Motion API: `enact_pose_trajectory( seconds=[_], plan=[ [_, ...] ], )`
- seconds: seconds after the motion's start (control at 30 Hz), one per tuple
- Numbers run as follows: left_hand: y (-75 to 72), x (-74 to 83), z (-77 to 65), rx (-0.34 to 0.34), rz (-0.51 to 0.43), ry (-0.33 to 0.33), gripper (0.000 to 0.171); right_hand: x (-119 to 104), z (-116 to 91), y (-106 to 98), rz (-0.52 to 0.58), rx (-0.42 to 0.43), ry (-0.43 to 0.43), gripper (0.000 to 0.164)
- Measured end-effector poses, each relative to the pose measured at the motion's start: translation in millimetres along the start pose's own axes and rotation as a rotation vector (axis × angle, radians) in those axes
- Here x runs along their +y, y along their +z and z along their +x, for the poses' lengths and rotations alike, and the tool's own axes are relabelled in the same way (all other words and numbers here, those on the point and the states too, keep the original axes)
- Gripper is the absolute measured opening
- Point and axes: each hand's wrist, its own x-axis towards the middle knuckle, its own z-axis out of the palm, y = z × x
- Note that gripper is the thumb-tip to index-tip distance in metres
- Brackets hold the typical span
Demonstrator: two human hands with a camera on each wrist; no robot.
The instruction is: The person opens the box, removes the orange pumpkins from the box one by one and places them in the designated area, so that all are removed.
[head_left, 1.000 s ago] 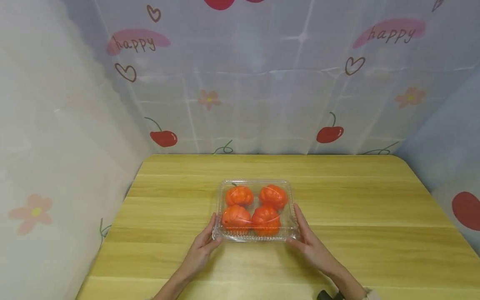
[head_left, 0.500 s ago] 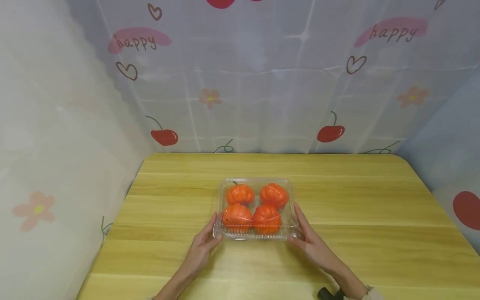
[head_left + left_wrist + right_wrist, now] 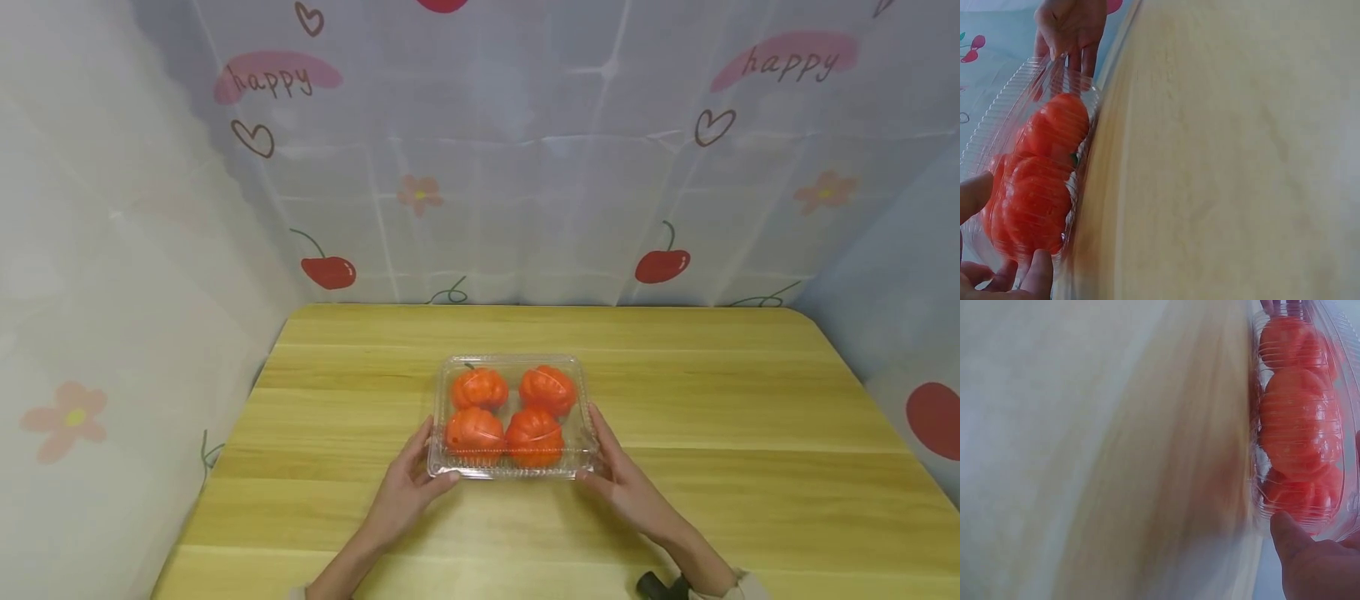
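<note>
A clear plastic clamshell box (image 3: 513, 400) with several small orange pumpkins (image 3: 480, 388) inside rests on the wooden table, its ribbed lid closed. My left hand (image 3: 401, 493) holds its near left corner, fingers along the left side and thumb at the front edge. At the near right corner my right hand (image 3: 626, 498) grips the box, thumb in front and fingers up the right side. In the left wrist view, the pumpkins (image 3: 1038, 181) show through the wall, with left fingertips (image 3: 1040, 270) at the box. The right thumb (image 3: 1285, 534) touches the box in the right wrist view.
Pale wooden tabletop (image 3: 337, 400) surrounds the box. Behind it hangs a white curtain (image 3: 510, 192) printed with cherries, flowers and hearts, with similar sheets at both sides. A short black object (image 3: 654, 586) shows at the right wrist.
My left thumb has shifted slightly right along the box's front edge, and the left fingers reach a little higher up its side. The right hand keeps its place; the box barely moves.
</note>
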Motion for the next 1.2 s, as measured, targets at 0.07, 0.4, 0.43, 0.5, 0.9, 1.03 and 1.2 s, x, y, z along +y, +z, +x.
enact_pose_trajectory(
  seconds=[0.07, 0.4, 0.43, 0.5, 0.9, 1.03, 1.2],
  plan=[
    [-0.7, -0.7, 1.3, 0.004, 0.012, -0.005, 0.093, 0.5, -0.4, 0.0, 0.002, 0.002, -0.002, 0.091],
    [-1.7, 1.4, 5.5, 0.013, 0.074, 0.051, 0.079, 1.9, 1.1, 2.9, 0.002, 0.025, -0.027, 0.091],
    [-1.4, 2.0, 5.6, 0.011, 0.078, 0.051, 0.077, 1.4, 0.9, 2.6, 0.0, 0.026, -0.031, 0.091],
    [-1.1, 1.9, 5.0, 0.008, 0.086, 0.051, 0.075, 1.2, 0.9, 1.7, -0.003, 0.024, -0.035, 0.091],
    [-1.1, -3.2, -1.7, 0.044, 0.13, 0.103, 0.059, -0.8, 2.2, 0.0, -0.008, 0.001, -0.076, 0.09],
    [-0.3, -2.6, -2.9, 0.05, 0.114, 0.081, 0.056, 0.5, 1.7, -2.1, -0.008, -0.003, -0.065, 0.09],
    [0.6, -2.6, -2.9, 0.058, 0.154, 0.086, 0.061, 1.9, 0.8, -2.6, 0.017, 0.003, -0.036, 0.091]
  ],
)
